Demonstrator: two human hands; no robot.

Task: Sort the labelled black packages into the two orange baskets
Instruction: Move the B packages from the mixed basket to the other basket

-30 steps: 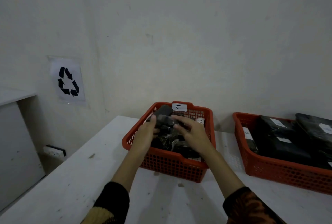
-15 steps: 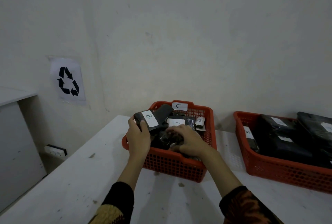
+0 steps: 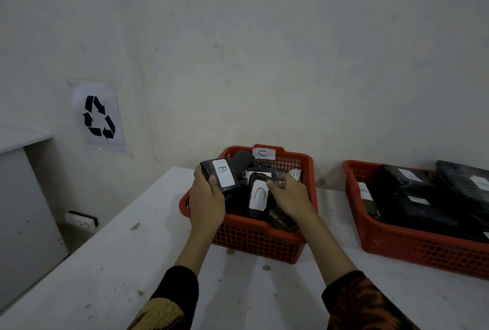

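Observation:
Two orange baskets stand on the white table. The left basket (image 3: 259,242) carries a "C" tag on its far rim and holds several small black packages. My left hand (image 3: 206,197) grips a black package labelled B (image 3: 225,171), raised over the basket's left edge. My right hand (image 3: 288,194) pinches the top of a black package labelled C (image 3: 258,197) that stands tilted inside the basket. Another package with a white label (image 3: 294,175) lies behind my right hand. The right basket (image 3: 412,247) holds several larger black packages with white labels.
The white table (image 3: 132,271) meets the wall behind the baskets. A recycling sign (image 3: 99,116) hangs on the wall at left. A wall socket (image 3: 79,220) sits low beside a white cabinet (image 3: 23,197) to the left.
My left hand lifted the B package out of the pile toward the basket's left edge. My right hand moved from pressing on the pile to pinching the C package, which now stands up.

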